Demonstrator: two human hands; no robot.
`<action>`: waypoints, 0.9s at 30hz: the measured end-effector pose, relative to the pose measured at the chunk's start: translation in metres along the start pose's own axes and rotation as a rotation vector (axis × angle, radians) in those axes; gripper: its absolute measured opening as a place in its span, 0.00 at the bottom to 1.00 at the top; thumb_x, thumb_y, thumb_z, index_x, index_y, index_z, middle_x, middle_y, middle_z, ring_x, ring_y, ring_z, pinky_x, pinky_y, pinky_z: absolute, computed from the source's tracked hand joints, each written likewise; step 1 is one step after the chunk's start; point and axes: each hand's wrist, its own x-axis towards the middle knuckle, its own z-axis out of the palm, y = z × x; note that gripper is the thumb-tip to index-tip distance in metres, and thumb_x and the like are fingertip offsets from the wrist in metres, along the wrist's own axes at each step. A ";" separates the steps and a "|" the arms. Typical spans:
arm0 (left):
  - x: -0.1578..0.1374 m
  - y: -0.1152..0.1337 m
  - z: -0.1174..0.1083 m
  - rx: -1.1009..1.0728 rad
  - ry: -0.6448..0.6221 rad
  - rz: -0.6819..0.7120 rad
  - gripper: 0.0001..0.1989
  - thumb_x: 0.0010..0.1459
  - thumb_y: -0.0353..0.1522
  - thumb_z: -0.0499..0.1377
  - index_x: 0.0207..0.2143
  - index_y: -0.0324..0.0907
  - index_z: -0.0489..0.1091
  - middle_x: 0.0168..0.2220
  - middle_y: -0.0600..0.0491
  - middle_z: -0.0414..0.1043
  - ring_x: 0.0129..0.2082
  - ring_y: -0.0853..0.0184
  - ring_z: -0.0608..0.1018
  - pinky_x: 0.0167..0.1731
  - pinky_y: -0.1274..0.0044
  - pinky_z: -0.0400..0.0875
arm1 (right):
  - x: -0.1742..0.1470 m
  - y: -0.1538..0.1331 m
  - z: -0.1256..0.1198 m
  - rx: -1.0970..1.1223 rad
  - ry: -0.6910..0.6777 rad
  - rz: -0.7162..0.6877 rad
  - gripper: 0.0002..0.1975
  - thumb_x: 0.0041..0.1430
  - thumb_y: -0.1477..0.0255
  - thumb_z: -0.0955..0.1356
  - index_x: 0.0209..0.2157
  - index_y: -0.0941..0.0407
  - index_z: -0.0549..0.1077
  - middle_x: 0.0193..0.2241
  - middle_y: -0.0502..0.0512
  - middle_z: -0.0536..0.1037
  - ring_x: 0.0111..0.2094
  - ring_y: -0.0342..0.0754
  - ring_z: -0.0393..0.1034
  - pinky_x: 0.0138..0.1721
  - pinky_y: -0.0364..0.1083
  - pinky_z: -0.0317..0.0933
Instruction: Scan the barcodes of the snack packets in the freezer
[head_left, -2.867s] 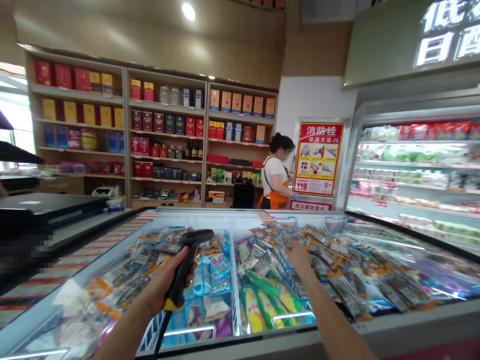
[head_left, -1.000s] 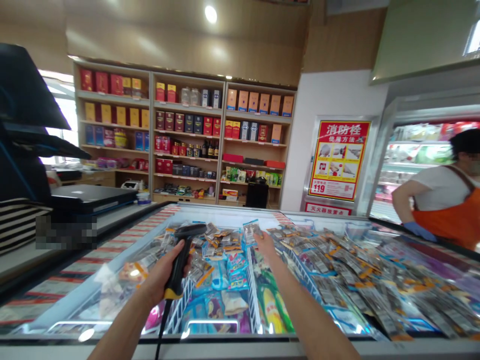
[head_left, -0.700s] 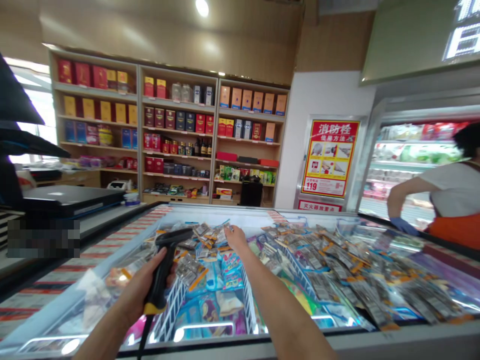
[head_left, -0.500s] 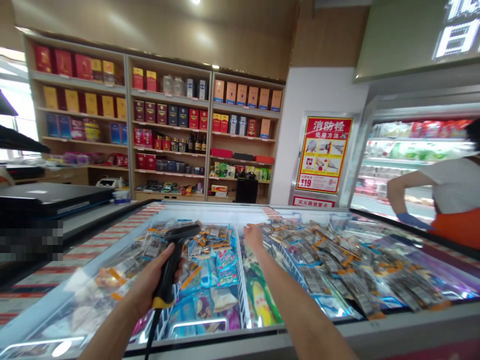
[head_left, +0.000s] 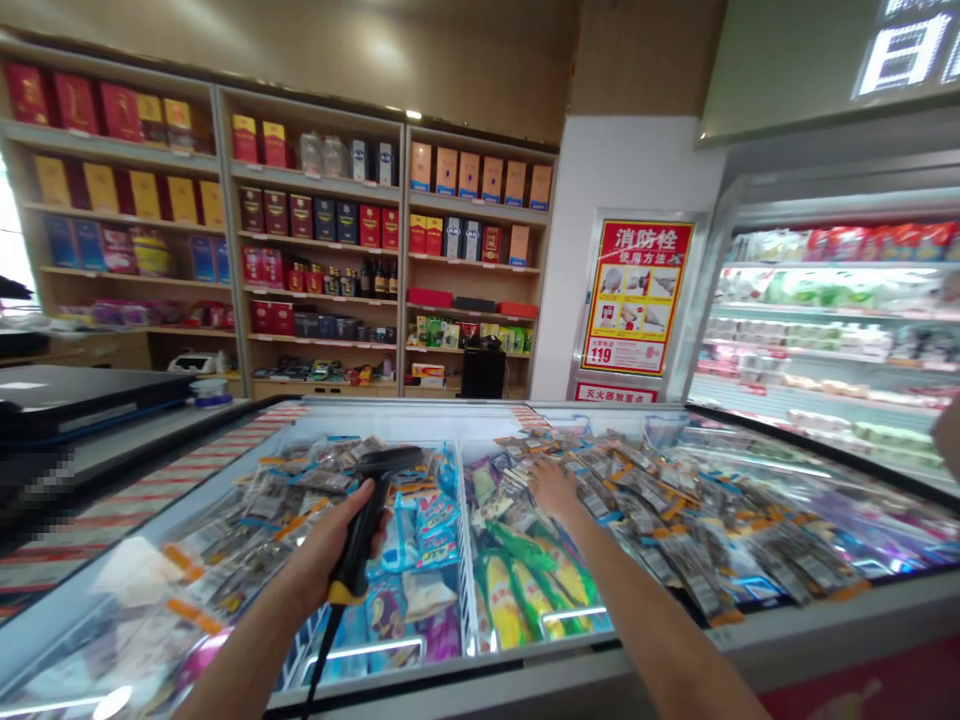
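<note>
My left hand (head_left: 352, 535) is wrapped round the handle of a black and yellow barcode scanner (head_left: 388, 462), whose cable hangs down toward me. The scanner's head points right above blue ice-cream packets (head_left: 435, 525) in the chest freezer. My right hand (head_left: 553, 487) reaches to the far middle of the freezer, fingers stretched out over grey and orange packets (head_left: 592, 480). Its fingertips seem to touch the packets, though they are small and partly hidden. Below that arm lie yellow and green corn-shaped packs (head_left: 517, 590).
A white wire divider (head_left: 466, 570) splits the freezer (head_left: 420, 425). More grey packets (head_left: 697, 540) are heaped on the right. A dark laptop-like device (head_left: 82, 395) lies at left. Behind stand shelves of boxes (head_left: 322, 220) and a lit cooler (head_left: 825, 330). Part of a person shows at the right edge.
My right hand has moved right onto the packets, its fingers now reaching out. The view has turned slightly right. The person at right has mostly left view. My left hand keeps the scanner.
</note>
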 end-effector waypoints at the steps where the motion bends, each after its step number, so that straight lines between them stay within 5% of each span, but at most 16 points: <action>1: 0.000 0.000 0.001 0.004 -0.008 0.004 0.10 0.51 0.37 0.52 0.26 0.38 0.63 0.17 0.55 0.65 0.12 0.75 0.66 0.10 0.83 0.60 | -0.003 0.002 -0.001 0.074 0.007 -0.039 0.14 0.52 0.72 0.59 0.38 0.53 0.72 0.44 0.56 0.70 0.48 0.53 0.59 0.47 0.54 0.47; 5: -0.002 -0.001 0.004 0.020 -0.030 0.040 0.11 0.50 0.38 0.53 0.26 0.38 0.63 0.17 0.55 0.65 0.12 0.75 0.67 0.11 0.83 0.61 | -0.014 0.011 -0.006 0.349 0.103 -0.016 0.14 0.51 0.65 0.60 0.28 0.55 0.74 0.31 0.56 0.76 0.36 0.51 0.68 0.38 0.46 0.56; 8: -0.004 0.000 0.006 0.020 -0.033 0.035 0.11 0.50 0.38 0.53 0.26 0.38 0.64 0.17 0.56 0.65 0.12 0.75 0.66 0.10 0.83 0.60 | -0.016 0.010 -0.010 0.240 0.203 0.184 0.18 0.49 0.60 0.61 0.27 0.59 0.74 0.29 0.64 0.76 0.34 0.55 0.69 0.35 0.48 0.57; 11: -0.005 0.002 0.006 0.011 -0.042 0.013 0.11 0.50 0.38 0.53 0.26 0.38 0.63 0.17 0.56 0.65 0.12 0.75 0.66 0.10 0.83 0.60 | -0.012 0.001 -0.010 0.156 0.110 0.312 0.18 0.41 0.58 0.66 0.24 0.60 0.73 0.28 0.67 0.75 0.36 0.58 0.68 0.34 0.51 0.57; 14: -0.004 0.002 0.002 -0.007 -0.052 0.006 0.11 0.50 0.38 0.53 0.26 0.38 0.63 0.16 0.56 0.65 0.12 0.75 0.66 0.10 0.83 0.61 | -0.006 -0.013 -0.007 0.311 0.054 0.276 0.10 0.35 0.66 0.70 0.22 0.57 0.71 0.26 0.61 0.75 0.35 0.56 0.68 0.33 0.48 0.57; 17: -0.003 0.002 -0.003 -0.021 -0.092 0.029 0.11 0.50 0.39 0.54 0.27 0.38 0.63 0.17 0.56 0.65 0.12 0.75 0.66 0.11 0.83 0.61 | -0.003 -0.031 -0.001 0.561 0.174 0.198 0.08 0.37 0.72 0.68 0.25 0.57 0.70 0.26 0.57 0.75 0.32 0.53 0.69 0.33 0.47 0.57; 22: -0.006 0.004 -0.012 -0.029 -0.121 0.035 0.13 0.49 0.40 0.54 0.27 0.38 0.64 0.17 0.56 0.65 0.13 0.75 0.66 0.11 0.83 0.59 | -0.006 -0.059 0.003 1.231 0.224 0.054 0.17 0.38 0.71 0.66 0.35 0.58 0.68 0.31 0.54 0.75 0.34 0.50 0.68 0.35 0.46 0.59; 27: -0.012 0.003 -0.017 0.038 -0.188 0.023 0.16 0.48 0.42 0.54 0.23 0.37 0.64 0.17 0.54 0.65 0.13 0.75 0.66 0.12 0.83 0.59 | -0.011 -0.077 0.002 1.420 0.204 0.058 0.17 0.37 0.68 0.67 0.34 0.58 0.69 0.32 0.53 0.75 0.36 0.50 0.68 0.38 0.46 0.59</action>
